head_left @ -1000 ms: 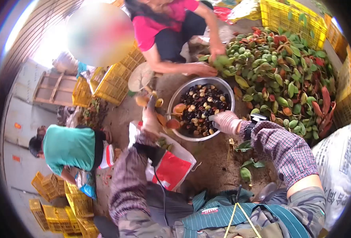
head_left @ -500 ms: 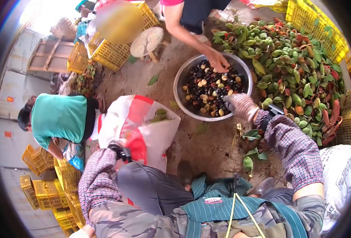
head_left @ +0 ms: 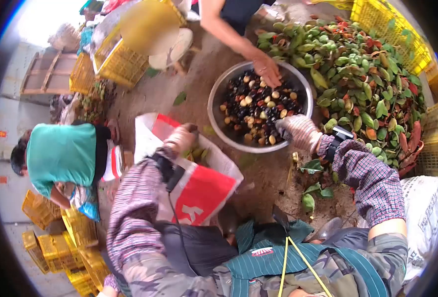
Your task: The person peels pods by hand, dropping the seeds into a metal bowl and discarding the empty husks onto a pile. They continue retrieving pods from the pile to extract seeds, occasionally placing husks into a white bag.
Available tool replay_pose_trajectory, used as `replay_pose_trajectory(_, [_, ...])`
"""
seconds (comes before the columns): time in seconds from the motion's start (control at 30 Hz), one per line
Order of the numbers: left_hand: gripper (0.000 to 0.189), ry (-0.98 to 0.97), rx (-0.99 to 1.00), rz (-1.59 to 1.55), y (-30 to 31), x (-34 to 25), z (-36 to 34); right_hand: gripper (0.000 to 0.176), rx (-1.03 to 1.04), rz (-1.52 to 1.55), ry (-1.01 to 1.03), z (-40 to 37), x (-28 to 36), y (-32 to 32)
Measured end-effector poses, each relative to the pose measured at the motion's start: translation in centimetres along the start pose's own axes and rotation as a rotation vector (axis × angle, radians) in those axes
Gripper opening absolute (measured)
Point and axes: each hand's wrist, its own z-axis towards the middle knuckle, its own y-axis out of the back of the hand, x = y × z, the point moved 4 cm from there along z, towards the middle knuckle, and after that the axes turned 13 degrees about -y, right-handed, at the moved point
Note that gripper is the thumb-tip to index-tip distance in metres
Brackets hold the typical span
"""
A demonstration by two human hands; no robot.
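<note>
My left hand point(head_left: 181, 138), in a pale glove with dark fingertips, is over the mouth of a white and red sack point(head_left: 206, 190). Its fingers look curled together; what they hold, if anything, is hidden. Green leaves or husks point(head_left: 197, 154) lie inside the sack beside it. At the near right rim of a metal basin point(head_left: 213, 116), my gloved right hand point(head_left: 300, 132) is closed over the edge. Dark, reddish and cream round seeds or nuts point(head_left: 251, 106) fill the basin. Another person's bare hand point(head_left: 267, 71) reaches into it from the far side.
A large heap of green and red husks and leaves point(head_left: 362, 89) lies right of the basin. Yellow crates point(head_left: 392, 29) stand behind it, with more crates point(head_left: 55, 250) at left. A person in a green shirt point(head_left: 65, 153) bends at left. A round stool point(head_left: 172, 49) stands at the back.
My left hand has moved forward and right to the sack's mouth, and the sack has shifted and turned. The right hand stays at the basin rim. The other person's hand has spread its fingers.
</note>
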Motion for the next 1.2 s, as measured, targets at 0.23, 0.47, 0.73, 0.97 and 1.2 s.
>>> replay_pose_trajectory(0.23, [0.037, -0.08, 0.206, 0.6, -15.1, 9.6, 7.6, 0.023, 0.0, -0.026, -0.104, 0.0, -1.4, 0.3])
replay_pose_trajectory(0.47, [0.038, -0.133, 0.116, 0.576, -5.5, 5.8, 2.5, 0.021, -0.157, 0.026, 0.037, -0.9, -0.8, 0.0])
replay_pose_trajectory(0.73, [0.064, -0.221, 0.879, 0.351, 3.2, 10.4, -7.0, 0.034, -0.013, 0.115, 0.016, -2.2, -1.5, 2.2])
replay_pose_trajectory(0.97, [0.044, -0.344, 0.556, -0.09, 4.2, 5.9, 1.0, 0.028, 0.188, 0.026, -0.58, -12.9, -4.4, 21.1])
replay_pose_trajectory(1.2, [0.048, -0.38, 0.471, -0.496, 22.2, -18.3, -2.9, 0.025, -0.145, -0.201, -1.047, -25.5, 1.6, 40.2])
